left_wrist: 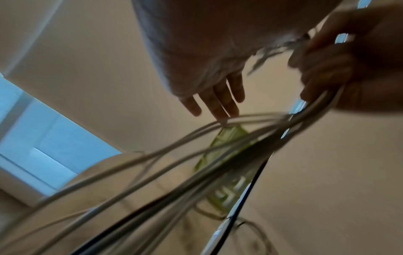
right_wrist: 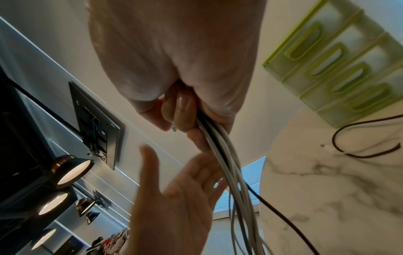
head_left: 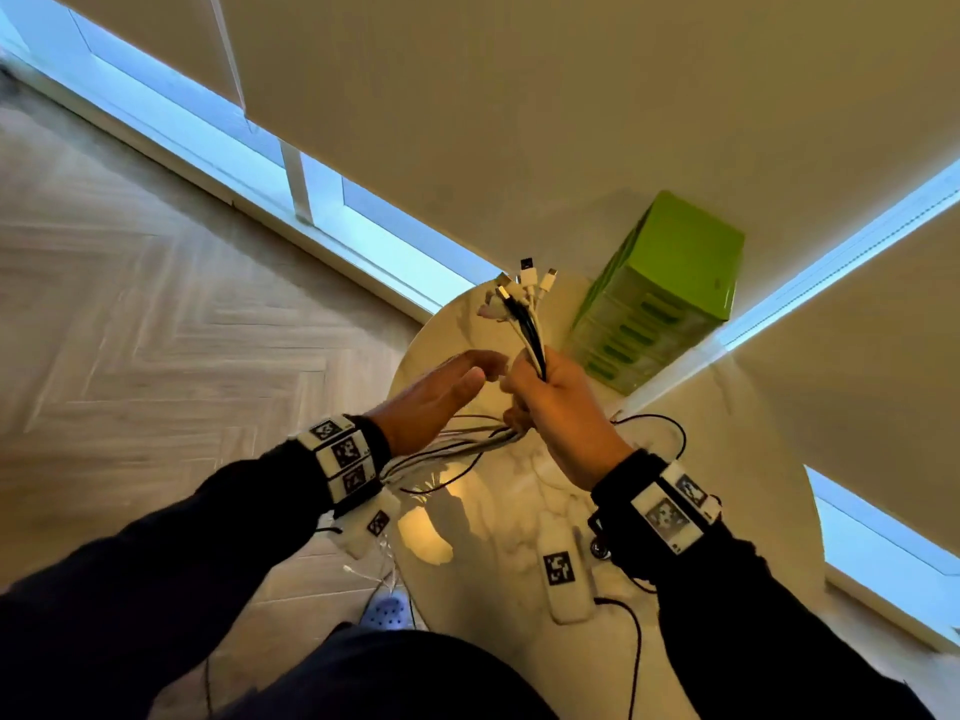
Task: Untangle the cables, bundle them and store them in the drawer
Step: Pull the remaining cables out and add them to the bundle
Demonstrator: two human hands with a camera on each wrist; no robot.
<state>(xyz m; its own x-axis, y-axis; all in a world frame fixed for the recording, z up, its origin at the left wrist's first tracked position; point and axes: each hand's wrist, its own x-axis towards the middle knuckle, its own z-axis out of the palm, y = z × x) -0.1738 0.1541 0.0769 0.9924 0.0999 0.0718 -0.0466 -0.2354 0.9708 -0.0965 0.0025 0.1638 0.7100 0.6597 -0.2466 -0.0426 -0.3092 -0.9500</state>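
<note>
Over table [head_left: 519, 511], cables [head_left: 530, 324] in right hand [head_left: 558, 402]

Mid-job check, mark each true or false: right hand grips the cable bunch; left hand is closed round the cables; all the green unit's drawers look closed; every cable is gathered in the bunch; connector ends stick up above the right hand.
1. The right hand grips the cable bunch. True.
2. The left hand is closed round the cables. False: its fingers are straight, beside them.
3. The green drawer unit looks closed. True.
4. Every cable is in the bunch. False: a black cable lies on the table.
5. Connector ends stick up. True.
</note>
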